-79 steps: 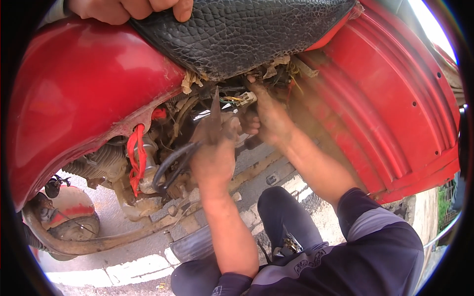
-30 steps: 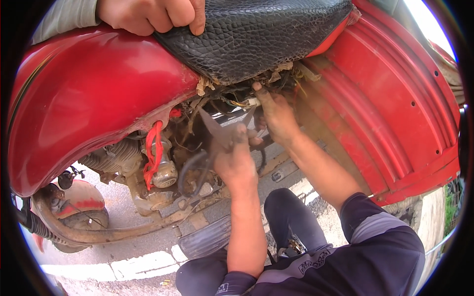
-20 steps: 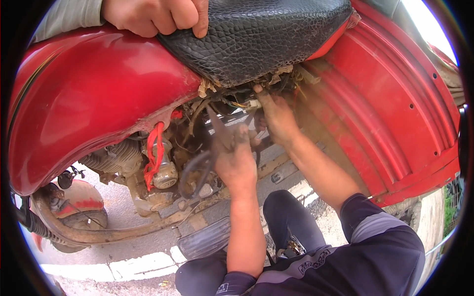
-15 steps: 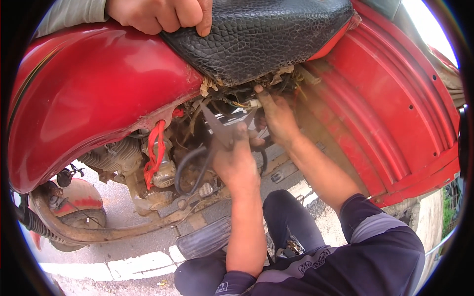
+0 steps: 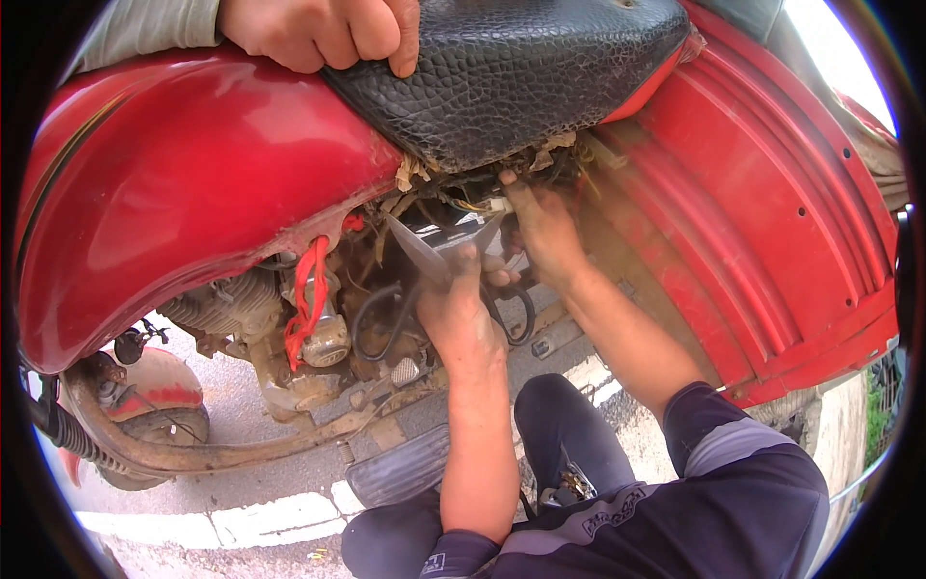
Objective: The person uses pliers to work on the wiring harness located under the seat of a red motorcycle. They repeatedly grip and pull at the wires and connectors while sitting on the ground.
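A pair of scissors (image 5: 421,253) with wide grey blades and black looped handles is in my left hand (image 5: 461,314). Its blades are spread apart and point up toward the wiring, and my fingers close around the middle, near the pivot. My right hand (image 5: 550,236) reaches under the black seat (image 5: 511,82), thumb pressed up against thin wires (image 5: 465,205) and beside a white plastic connector (image 5: 501,206). What lies under its curled fingers is partly hidden. Another person's hand (image 5: 323,31) rests at the seat's front corner.
A red fuel tank (image 5: 207,159) curves at the left, above the engine (image 5: 227,304). Red cloth strips (image 5: 307,301) hang beside it. A ribbed red metal panel (image 5: 743,203) stands on the right. Below run a rusty frame tube (image 5: 280,452) and a black footrest (image 5: 400,465).
The scissors have tilted slightly in my left hand, and their right handle loop shows more fully. My right hand stays nearly still. The other person's hand appears slightly shifted.
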`<state>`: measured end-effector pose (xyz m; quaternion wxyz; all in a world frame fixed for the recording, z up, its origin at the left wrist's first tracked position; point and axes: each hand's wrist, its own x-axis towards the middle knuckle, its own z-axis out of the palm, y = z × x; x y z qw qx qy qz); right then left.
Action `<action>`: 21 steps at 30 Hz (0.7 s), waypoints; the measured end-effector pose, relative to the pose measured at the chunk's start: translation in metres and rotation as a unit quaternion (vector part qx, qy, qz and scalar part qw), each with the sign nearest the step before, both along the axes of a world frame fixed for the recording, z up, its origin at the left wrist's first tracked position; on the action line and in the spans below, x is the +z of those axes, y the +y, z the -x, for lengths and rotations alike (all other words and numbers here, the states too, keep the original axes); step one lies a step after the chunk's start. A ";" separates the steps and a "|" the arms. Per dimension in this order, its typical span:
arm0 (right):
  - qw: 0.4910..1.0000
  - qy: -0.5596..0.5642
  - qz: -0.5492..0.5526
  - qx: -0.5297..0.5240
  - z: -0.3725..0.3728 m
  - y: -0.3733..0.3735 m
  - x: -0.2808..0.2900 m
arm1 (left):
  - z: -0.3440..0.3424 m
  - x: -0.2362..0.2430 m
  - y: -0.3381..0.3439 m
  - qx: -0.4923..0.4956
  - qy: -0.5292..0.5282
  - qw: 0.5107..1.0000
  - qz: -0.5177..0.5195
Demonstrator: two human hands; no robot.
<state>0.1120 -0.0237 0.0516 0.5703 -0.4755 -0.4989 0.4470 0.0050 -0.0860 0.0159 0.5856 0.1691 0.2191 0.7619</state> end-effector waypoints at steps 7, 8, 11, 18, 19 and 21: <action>0.999 -0.045 0.003 -0.024 0.000 0.000 0.001 | 0.002 -0.014 0.010 0.391 0.518 0.725 -0.229; 0.999 -0.031 0.007 -0.018 0.000 0.000 0.002 | 0.000 -0.019 0.012 0.392 0.515 0.727 -0.227; 1.000 -0.017 0.007 -0.013 -0.002 0.000 0.000 | -0.004 0.001 0.001 0.190 0.284 0.939 -0.040; 0.998 -0.047 -0.005 -0.037 0.002 -0.003 0.001 | 0.008 0.011 -0.005 0.175 0.465 0.868 -0.021; 0.999 -0.034 -0.011 -0.030 0.002 -0.004 0.001 | 0.016 0.014 0.003 0.310 0.535 0.760 -0.198; 0.998 -0.055 -0.023 -0.036 -0.004 0.000 -0.003 | 0.029 0.022 0.002 0.286 0.566 0.730 -0.255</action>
